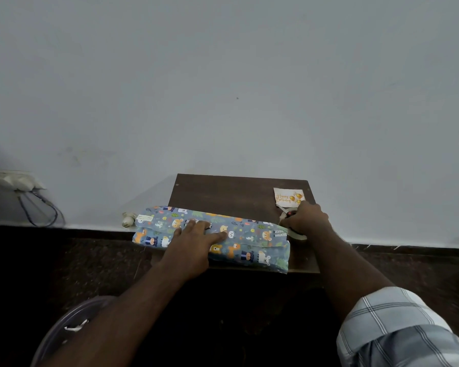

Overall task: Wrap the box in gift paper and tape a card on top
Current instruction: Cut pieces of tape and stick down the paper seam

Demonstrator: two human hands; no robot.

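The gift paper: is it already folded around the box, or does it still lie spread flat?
Folded around. The gift paper covers the box's top and near side, one edge overlapping along the top, under the flat left hand. The left end looks folded in.

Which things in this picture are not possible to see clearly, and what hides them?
Head view:
- Tape roll: mostly covered by the right hand; its grip is unclear.
- Box: fully hidden under the gift paper.
- Paper seam: partly under the left hand.
- Card: near edge behind the right hand; print small.
- Round container: cut off by the bottom edge, dark.
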